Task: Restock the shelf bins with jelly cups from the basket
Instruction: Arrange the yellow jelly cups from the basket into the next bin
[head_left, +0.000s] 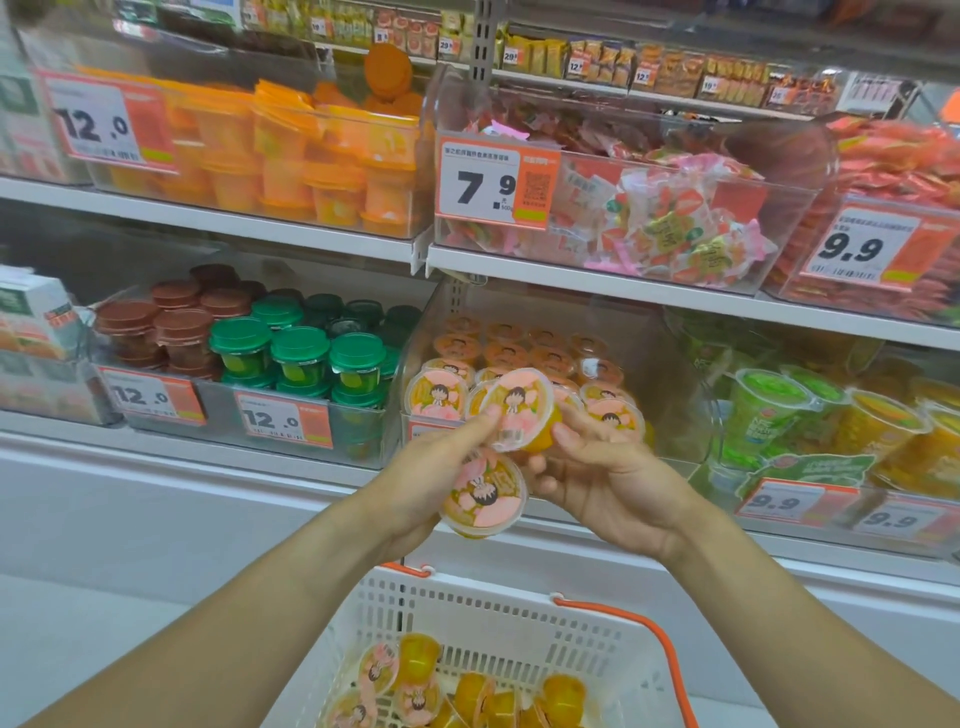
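Two yellow jelly cups with pink cartoon lids are in my hands, just in front of the clear shelf bin (670, 374) that holds several of the same cups (524, 358). My left hand (426, 473) cradles the lower jelly cup (485, 496) in its curled fingers, and its fingertips touch the left rim of the upper jelly cup (519, 408). My right hand (602, 473) grips that upper cup from the right and below. Below my arms, the white basket (498, 608) holds several more jelly cups (415, 675).
The basket's orange handle (654, 644) arches on the right. Left of the target bin is a bin of green-lidded cups (301, 353) and brown-lidded cups (171, 317). To the right stand green and yellow drink cups (769, 410). The shelf above carries orange cups (291, 156) and a candy bin (675, 218).
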